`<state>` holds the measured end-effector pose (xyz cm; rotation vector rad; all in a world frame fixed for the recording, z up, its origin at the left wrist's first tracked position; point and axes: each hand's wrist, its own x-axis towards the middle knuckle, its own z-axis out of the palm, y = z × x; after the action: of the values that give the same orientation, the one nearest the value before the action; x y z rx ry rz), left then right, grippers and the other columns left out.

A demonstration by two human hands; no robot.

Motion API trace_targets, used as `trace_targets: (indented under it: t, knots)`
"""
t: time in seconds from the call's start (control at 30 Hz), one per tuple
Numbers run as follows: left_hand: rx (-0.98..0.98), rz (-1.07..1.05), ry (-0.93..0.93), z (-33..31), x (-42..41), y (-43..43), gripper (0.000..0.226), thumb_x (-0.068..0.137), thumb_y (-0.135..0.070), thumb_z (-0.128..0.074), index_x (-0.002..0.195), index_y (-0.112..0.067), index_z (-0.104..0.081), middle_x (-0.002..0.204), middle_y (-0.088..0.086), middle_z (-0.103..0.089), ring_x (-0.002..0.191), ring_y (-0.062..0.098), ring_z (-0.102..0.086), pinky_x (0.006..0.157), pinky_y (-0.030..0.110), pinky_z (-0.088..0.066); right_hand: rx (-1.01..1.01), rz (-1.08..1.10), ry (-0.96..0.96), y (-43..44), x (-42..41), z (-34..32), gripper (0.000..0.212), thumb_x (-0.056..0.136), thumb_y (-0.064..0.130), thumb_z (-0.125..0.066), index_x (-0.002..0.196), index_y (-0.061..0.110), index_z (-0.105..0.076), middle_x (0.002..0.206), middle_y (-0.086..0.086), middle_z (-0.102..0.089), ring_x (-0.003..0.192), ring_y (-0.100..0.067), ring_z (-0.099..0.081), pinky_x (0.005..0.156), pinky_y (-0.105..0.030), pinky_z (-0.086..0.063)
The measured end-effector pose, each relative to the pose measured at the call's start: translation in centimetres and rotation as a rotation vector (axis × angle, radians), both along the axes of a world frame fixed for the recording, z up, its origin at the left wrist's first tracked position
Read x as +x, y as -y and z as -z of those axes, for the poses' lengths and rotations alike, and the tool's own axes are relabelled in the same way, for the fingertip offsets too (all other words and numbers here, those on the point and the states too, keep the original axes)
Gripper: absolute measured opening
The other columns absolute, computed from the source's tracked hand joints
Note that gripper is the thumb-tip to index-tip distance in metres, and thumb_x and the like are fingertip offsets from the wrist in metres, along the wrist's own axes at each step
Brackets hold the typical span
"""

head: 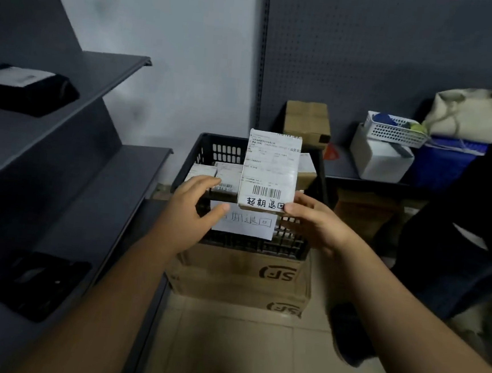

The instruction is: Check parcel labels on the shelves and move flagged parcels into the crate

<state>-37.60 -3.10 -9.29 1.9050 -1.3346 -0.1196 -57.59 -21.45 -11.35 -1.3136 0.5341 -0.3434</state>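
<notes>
The parcel stands upright over the crate, its label facing the person and a handwritten mark below the barcode that looks the same as the writing on the paper sign on the crate's front wall. It seems to be a flagged one, at the point of being dropped in. The right hand pinches the parcel's corner at five o'clock between thumb and fingers. The left hand is spread and loose at the parcel's eight o'clock, holding nothing and seemingly apart from it. A one-corner pinch on a tall box can let it swing, so it would help to bring the left hand under the bottom edge, tip the parcel flat and lower it. The smaller parcels already fill the crate's left half, from nine to eleven o'clock, and another sits behind the held one. The best landing is probably the gap near the front wall, label up. The shelves at the crate's nine o'clock hold dark pouches, probably the next to check.
</notes>
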Motion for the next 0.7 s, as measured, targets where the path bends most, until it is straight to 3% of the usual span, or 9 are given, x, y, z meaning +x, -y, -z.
trace_targets:
  t: [0.2,0.3,0.4,0.5,0.6,0.7]
  knots:
    - [0.038,0.015,-0.021,1.4,1.8,4.8,0.048,0.092,-0.031,-0.066,0.135,-0.015,-0.054,0.137,-0.003,-0.051,0.125,0.005,-0.043,0.104,0.026,-0.034,-0.021,-0.012,-0.059,4.1,0.8,1.5,0.076,0.064,0.039,-0.078,0.132,0.014,-0.057,0.127,-0.006,-0.067,0.121,-0.027,-0.061,0.105,-0.041,-0.047]
    - [0.073,0.013,-0.038,2.4,3.7,6.7,0.047,0.092,-0.031,-0.066,0.135,-0.015,-0.055,0.137,-0.002,-0.051,0.127,0.007,-0.043,0.106,0.027,-0.033,-0.009,0.007,-0.084,6.5,2.3,2.4,0.062,0.077,0.039,-0.071,0.132,0.016,-0.058,0.127,-0.002,-0.067,0.12,-0.022,-0.062,0.091,-0.029,-0.051]
    - [0.099,0.017,-0.086,3.6,6.4,9.2,0.047,0.091,-0.033,-0.066,0.133,-0.017,-0.056,0.136,-0.003,-0.053,0.127,0.008,-0.045,0.109,0.034,-0.038,0.006,0.039,-0.126,9.6,4.6,3.6,0.055,0.082,0.042,-0.066,0.132,0.02,-0.06,0.131,-0.002,-0.065,0.127,-0.026,-0.055,0.094,-0.033,-0.044]
    - [0.123,0.06,-0.123,4.9,9.4,12.5,0.05,0.09,-0.043,-0.063,0.135,-0.021,-0.054,0.138,-0.006,-0.052,0.13,0.01,-0.044,0.11,0.042,-0.038,0.02,0.066,-0.182,12.2,7.3,4.7,0.065,0.073,0.05,-0.071,0.13,0.02,-0.062,0.131,0.0,-0.065,0.124,-0.022,-0.057,0.093,-0.031,-0.043]
    - [0.175,0.095,-0.154,5.9,11.9,16.2,0.05,0.09,-0.044,-0.062,0.136,-0.027,-0.052,0.142,-0.01,-0.048,0.132,0.007,-0.041,0.112,0.041,-0.037,0.05,0.109,-0.235,14.3,9.6,5.4,0.071,0.067,0.052,-0.073,0.13,0.02,-0.062,0.13,0.003,-0.066,0.12,-0.016,-0.059,0.089,-0.028,-0.043]
    - [0.226,0.148,-0.179,6.7,13.3,20.0,0.052,0.091,-0.048,-0.059,0.138,-0.029,-0.05,0.143,-0.012,-0.045,0.129,0.008,-0.041,0.111,0.039,-0.037,0.065,0.153,-0.293,16.1,11.2,6.3,0.061,0.074,0.047,-0.07,0.129,0.02,-0.063,0.127,0.003,-0.067,0.12,-0.017,-0.059,0.092,-0.029,-0.043]
